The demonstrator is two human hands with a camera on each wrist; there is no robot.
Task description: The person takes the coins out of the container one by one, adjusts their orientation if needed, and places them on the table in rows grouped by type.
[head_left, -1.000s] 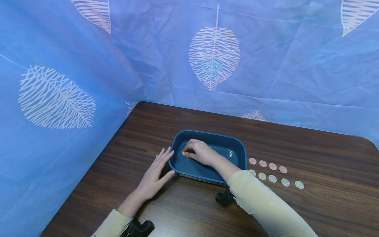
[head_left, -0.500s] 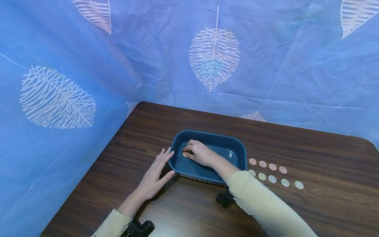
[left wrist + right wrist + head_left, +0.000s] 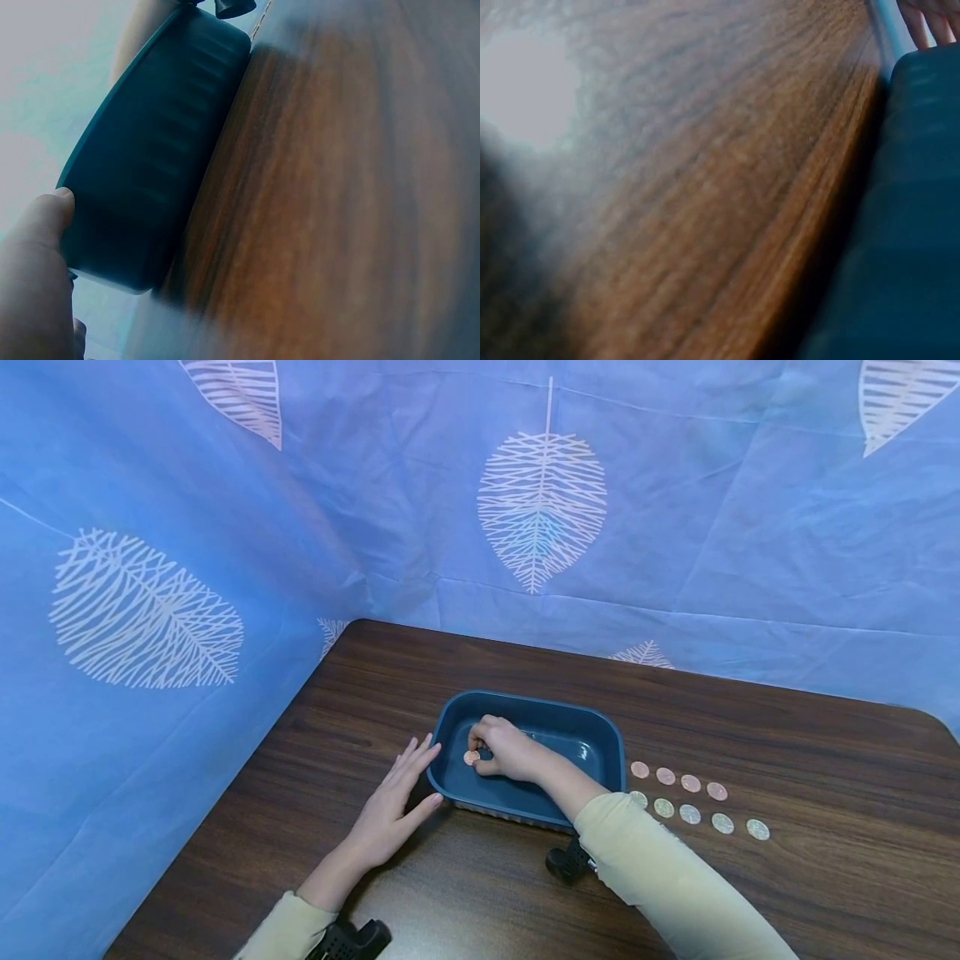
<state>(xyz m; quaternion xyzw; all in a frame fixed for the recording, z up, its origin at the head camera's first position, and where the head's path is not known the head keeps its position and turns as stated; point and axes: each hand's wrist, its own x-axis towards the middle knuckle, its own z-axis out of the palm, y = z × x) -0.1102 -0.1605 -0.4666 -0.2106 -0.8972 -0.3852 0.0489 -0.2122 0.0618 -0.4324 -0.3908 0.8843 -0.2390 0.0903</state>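
Observation:
A copper-coloured coin (image 3: 471, 757) shows at the fingertips of my right hand (image 3: 506, 748), inside the left part of a dark blue rectangular tub (image 3: 611, 745). Thumb and curled fingers pinch its right side. My left hand (image 3: 392, 806) lies at the tub's left end with its fingers extended and fingertips right at the rim. From the left wrist view, the left thumb (image 3: 46, 221) meets the edge of the tub's ribbed outer wall (image 3: 150, 142). The right wrist view has only the tub's side wall (image 3: 907, 225) and some left fingers; the right hand is hidden there.
Right of the tub, coins lie in two rows: a reddish row with a copper coin (image 3: 691, 782) and a paler row with a silvery coin (image 3: 723, 822). The right sleeve (image 3: 637, 852) overlaps the paler row's left end. A blue leaf-patterned cloth (image 3: 420, 510) hangs behind the wooden table (image 3: 480, 885).
The coin at the right fingertips has shifted slightly toward the near side of the tub, and the right fingers have curled in more. The left hand has stayed in place.

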